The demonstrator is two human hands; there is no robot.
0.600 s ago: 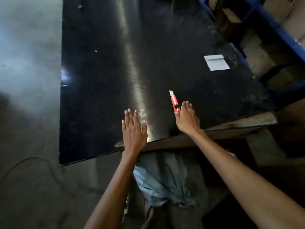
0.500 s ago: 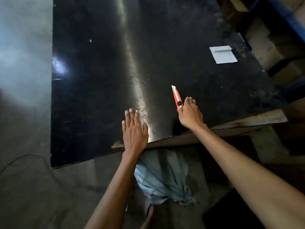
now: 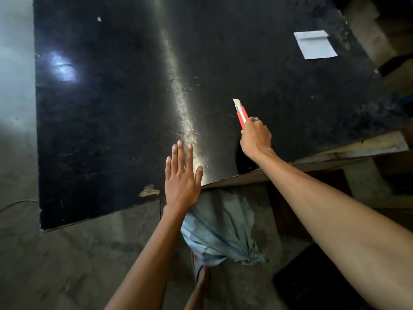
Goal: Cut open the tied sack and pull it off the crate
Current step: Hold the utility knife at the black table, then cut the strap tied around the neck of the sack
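A red utility knife with its blade out points up and to the left over the black tabletop. My right hand is closed around its handle near the table's front edge. My left hand lies flat on the tabletop at the front edge, fingers straight and together, holding nothing. No sack or crate shows in this view.
A white paper slip lies at the table's far right. Below the front edge hangs blue-grey cloth over my legs, with a foot on the grey floor. A wooden ledge and dark shelving stand at the right.
My right hand, which rested over the knife on the table, has closed around its handle and lifted it. The left hand stays flat. The view has shifted slightly.
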